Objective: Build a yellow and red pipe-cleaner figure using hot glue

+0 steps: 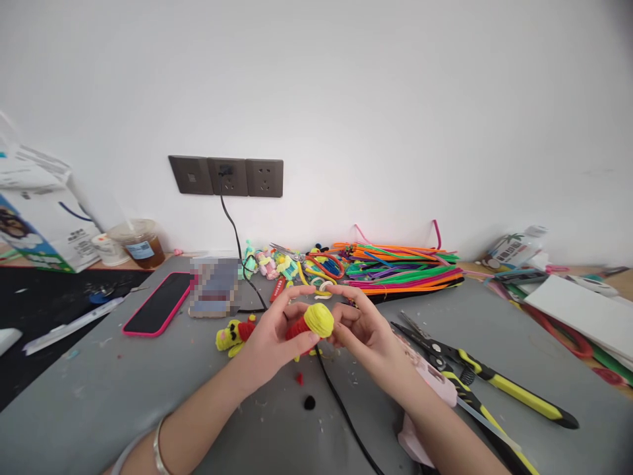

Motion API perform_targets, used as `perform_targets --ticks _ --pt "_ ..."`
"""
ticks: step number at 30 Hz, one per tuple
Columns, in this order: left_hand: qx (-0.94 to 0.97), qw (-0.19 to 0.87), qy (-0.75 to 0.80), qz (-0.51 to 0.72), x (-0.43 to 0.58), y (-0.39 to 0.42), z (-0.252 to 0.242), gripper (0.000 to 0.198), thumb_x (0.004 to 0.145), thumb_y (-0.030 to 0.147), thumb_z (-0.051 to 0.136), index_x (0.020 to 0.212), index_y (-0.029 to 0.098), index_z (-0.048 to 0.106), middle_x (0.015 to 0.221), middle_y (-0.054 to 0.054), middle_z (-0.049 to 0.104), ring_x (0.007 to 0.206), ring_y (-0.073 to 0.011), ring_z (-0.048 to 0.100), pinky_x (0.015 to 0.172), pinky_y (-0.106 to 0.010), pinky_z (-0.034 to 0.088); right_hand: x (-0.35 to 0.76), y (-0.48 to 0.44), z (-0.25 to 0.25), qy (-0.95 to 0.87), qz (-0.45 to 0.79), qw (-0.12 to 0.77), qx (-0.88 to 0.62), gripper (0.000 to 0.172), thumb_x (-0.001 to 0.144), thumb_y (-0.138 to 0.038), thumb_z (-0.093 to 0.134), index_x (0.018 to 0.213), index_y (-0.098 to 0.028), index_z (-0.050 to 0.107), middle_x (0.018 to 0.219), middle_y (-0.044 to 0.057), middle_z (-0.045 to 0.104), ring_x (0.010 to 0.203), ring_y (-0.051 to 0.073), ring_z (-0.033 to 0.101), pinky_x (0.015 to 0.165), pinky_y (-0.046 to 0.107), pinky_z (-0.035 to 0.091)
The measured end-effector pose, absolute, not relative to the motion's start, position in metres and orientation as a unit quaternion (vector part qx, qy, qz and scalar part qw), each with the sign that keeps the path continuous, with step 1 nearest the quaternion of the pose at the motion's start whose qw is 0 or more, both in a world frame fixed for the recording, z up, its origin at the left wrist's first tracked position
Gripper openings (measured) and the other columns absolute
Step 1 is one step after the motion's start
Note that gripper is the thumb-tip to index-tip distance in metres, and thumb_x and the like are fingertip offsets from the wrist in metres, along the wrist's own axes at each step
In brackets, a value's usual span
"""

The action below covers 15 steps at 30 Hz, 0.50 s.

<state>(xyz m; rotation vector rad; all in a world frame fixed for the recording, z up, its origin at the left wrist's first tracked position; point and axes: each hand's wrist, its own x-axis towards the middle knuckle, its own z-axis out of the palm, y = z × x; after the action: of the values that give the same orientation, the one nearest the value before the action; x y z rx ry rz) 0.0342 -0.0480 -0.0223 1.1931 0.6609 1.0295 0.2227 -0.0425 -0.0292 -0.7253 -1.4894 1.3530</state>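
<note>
Fingers: the left hand's (270, 343) thumb and fingers are closed on the red body (298, 328) of a small pipe-cleaner piece, with the forefinger arched over it. The right hand's (368, 336) fingertips are pinched on the yellow coil (319, 318) from its 3 o'clock side. Both grips are shut on the piece, and no finger is free.

Position: the piece is held clear of the grey table (99, 396), between the two hands at mid-frame.

Step, as judged: the yellow coil is being seated or wound tight on the red body. A next move would need the left grip kept firm while the right turns or presses the coil, so the winding does not spring loose.

Surroundings, from the piece:
- A finished yellow-and-red figure (231, 335) lies at 9 o'clock, near the left hand.
- A black cable (341, 409) runs under the hands towards 5 o'clock.
- A black pom-pom (309, 402) sits at 6 o'clock.
- Cutters (494, 379) with yellow grips lie at 4 o'clock.
- A pipe-cleaner stack (405, 267) is at 1 o'clock.
- A phone (158, 303) is at 10 o'clock.
</note>
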Motion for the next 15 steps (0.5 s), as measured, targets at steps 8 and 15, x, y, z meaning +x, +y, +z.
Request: perform_targets --ticks 8,15 --pt "0.326 0.767 0.267 0.484 0.0347 -0.0433 -0.0157 0.038 0.080 0.024 0.080 0.117 0.024 0.068 0.102 -0.003 0.071 0.091 -0.0186 0.069 0.084 -0.032 0.053 0.2249 -0.0432 -0.0301 -0.636 0.495 0.502 -0.314 0.030 0.098 -0.032 0.061 0.126 -0.027 0.054 0.087 0.000 0.058 0.078 0.015 0.055 0.069 0.027 0.044" --pt "0.306 0.809 0.240 0.441 0.0338 -0.0449 -0.0203 0.037 0.085 0.021 0.074 0.120 0.026 0.066 0.108 -0.005 0.072 0.090 -0.0190 0.069 0.079 -0.034 0.056 0.2253 -0.0422 -0.0323 -0.647 0.468 0.507 -0.325 0.016 0.094 -0.027 0.067 0.108 -0.028 0.062 0.087 -0.001 0.062 0.078 0.015 0.059 0.072 0.027 0.047"
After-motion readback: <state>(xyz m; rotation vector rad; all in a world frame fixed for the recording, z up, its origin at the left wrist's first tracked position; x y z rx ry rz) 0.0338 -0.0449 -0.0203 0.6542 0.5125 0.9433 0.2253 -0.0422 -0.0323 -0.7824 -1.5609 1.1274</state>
